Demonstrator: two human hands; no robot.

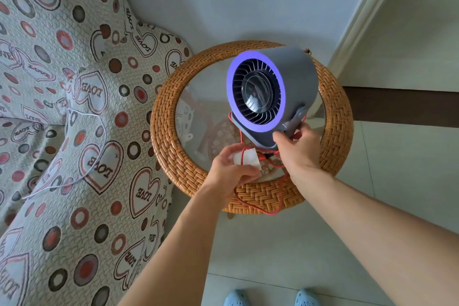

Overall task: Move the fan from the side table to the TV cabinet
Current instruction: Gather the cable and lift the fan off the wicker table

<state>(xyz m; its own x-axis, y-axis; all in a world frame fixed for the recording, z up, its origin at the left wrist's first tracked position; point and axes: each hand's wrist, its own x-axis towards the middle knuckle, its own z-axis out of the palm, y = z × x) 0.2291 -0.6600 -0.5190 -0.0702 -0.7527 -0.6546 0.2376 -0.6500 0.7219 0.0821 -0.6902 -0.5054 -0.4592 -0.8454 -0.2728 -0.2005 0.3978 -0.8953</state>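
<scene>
Right hand clamped on grey fan base, tilted above wicker side table, left hand at eight o'clock pinching white plug, red cord trailing

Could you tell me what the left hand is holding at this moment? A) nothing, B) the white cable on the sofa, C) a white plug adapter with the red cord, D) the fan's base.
C: the left hand grips the white adapter with the red cord, while the right hand holds the fan by its base.
</scene>
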